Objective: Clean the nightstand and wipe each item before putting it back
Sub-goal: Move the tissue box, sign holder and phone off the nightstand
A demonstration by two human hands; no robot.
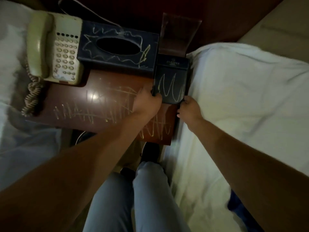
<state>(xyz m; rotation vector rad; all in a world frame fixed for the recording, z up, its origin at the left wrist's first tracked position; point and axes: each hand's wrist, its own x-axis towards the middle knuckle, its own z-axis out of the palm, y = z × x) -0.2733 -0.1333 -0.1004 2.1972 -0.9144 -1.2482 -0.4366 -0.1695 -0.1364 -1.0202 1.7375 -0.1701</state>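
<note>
Where scrawled, both hands (pixel 148 102) gripping notepad holder (pixel 170 81)

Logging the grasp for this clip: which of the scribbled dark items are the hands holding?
The small dark holder at the nightstand's right edge, gripped by left hand and right hand; the tissue box sits untouched.

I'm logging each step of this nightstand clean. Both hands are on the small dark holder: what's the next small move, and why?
Probably lift the small dark holder off the nightstand: the left hand and right hand grip its near corners, and scribbles mark it and the wood beneath.
</note>
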